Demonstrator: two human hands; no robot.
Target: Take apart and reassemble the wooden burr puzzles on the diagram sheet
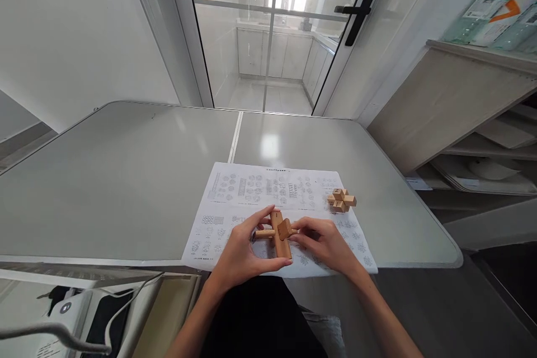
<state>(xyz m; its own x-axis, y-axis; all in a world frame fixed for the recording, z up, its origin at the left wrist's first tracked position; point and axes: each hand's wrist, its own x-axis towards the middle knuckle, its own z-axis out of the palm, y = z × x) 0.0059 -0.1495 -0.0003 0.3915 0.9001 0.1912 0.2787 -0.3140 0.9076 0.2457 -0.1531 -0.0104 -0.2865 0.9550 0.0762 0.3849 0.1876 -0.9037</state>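
Observation:
My left hand (pixel 247 247) grips a wooden interlocking puzzle (pixel 282 246) between its thumb at the near end and its fingers at the far end. The puzzle has a long upright block, a round-looking rod (pixel 265 234) through it sideways and a tilted block (pixel 285 229) on top. My right hand (pixel 322 239) pinches the rod's right end with thumb and fingertips. Both hands are just above a printed instruction sheet (pixel 260 182) with rows of small diagrams. A second wooden burr puzzle (pixel 342 200), put together, sits on the sheet's right edge.
The sheet lies on a grey table (pixel 138 179) with a seam (pixel 236 137). Beyond stands a glass door with a black handle (pixel 358 11). Shelves (pixel 440 106) with plastic bottles (pixel 499 17) rise at the right. An open drawer (pixel 176 310) with cables is below left.

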